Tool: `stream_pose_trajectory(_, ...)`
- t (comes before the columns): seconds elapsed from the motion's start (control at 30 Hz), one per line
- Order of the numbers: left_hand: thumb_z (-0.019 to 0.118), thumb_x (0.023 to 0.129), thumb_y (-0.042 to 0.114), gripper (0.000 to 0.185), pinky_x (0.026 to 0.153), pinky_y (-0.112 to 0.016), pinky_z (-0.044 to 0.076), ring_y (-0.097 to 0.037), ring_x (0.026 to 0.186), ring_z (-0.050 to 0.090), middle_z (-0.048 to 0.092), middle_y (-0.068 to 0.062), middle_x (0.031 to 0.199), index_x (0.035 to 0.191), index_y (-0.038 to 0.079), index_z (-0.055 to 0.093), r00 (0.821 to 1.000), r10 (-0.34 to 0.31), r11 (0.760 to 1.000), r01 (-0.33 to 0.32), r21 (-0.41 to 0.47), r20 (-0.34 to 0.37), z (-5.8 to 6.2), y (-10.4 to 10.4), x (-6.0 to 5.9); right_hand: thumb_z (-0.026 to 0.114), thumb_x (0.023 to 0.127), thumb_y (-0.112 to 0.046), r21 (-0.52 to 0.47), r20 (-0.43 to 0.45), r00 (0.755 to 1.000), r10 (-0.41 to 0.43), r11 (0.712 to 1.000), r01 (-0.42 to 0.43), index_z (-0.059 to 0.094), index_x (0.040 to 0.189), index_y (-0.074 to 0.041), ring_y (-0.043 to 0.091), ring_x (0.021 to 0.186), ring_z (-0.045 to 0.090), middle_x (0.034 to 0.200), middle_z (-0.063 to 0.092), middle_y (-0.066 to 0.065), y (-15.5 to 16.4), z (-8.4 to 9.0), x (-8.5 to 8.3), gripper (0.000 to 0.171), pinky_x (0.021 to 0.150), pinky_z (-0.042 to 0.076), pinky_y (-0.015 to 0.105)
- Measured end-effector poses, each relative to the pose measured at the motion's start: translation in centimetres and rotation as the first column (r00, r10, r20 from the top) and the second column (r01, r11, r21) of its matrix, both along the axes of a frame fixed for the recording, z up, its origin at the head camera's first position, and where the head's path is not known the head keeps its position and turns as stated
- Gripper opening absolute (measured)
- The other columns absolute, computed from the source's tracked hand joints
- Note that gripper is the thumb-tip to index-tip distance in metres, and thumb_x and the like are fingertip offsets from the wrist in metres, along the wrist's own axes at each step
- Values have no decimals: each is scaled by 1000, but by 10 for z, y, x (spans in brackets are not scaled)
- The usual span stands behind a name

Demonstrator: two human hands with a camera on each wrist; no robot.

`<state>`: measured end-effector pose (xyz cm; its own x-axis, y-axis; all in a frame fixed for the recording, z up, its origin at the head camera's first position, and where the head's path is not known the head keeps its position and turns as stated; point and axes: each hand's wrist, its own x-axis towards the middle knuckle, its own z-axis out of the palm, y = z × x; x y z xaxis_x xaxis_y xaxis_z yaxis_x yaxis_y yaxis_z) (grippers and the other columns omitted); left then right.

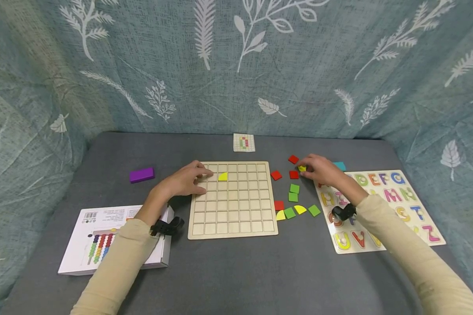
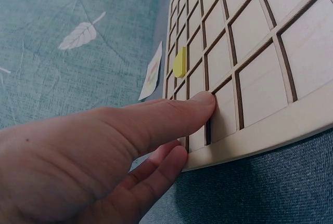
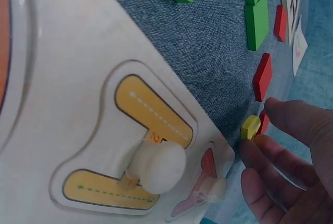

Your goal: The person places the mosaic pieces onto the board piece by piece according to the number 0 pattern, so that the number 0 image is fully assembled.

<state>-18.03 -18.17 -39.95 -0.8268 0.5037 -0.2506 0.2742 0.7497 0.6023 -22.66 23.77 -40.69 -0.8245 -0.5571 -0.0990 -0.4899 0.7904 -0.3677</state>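
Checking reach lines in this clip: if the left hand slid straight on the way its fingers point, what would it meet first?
The left hand rests on the grid board, fingers pointing right along the second row. The first thing in that line looks like the yellow piece already in the board, though depth is uncertain.

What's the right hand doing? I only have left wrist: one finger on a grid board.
Observer: The right hand pinches a yellow piece to the right of the grid board.
Operator: Lifted or down?
Observer: Cannot tell. The right wrist view shows its fingers round it, with a red square just beside.
Operator: More loose pieces?
Observer: Yes. Red, green and yellow ones lie between the board and an alphabet puzzle.
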Motion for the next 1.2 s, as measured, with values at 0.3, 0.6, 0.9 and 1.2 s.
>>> stream_pose_trajectory(0.3,70,88,11,54,85,-39,44,-25,99,51,43,-17,132,138,1,52,1000,12,1000,-12,-23,5,1,1,-1,68,90,-11,32,-6,1000,13,999,-13,68,116,-3,28,91,59,112,62,18,-4,3,-3,28,77,49,43)
stream_pose_trajectory(0.6,69,88,10,54,90,-43,45,-28,103,52,42,-17,133,139,1,51,1000,21,1000,-21,-20,22,2,2,-1,68,90,-12,51,3,1000,13,999,-13,68,116,-4,28,90,59,112,62,18,-5,3,-5,27,75,49,42)
stream_pose_trajectory(0.9,69,88,10,58,86,-39,43,-25,97,49,46,-17,121,141,0,47,1000,-2,1000,2,-17,7,1,2,-2,68,90,-11,40,2,1000,1,999,-1,68,117,-3,30,94,60,115,61,18,-5,2,-5,28,77,49,44)
stream_pose_trajectory(1.2,69,89,14,59,78,-34,36,-21,89,43,47,-15,113,142,0,47,1000,-12,998,11,-67,-6,0,3,-3,69,88,-10,78,-36,999,28,997,-25,69,114,-2,26,85,58,110,61,17,-8,-1,-5,27,72,48,42)
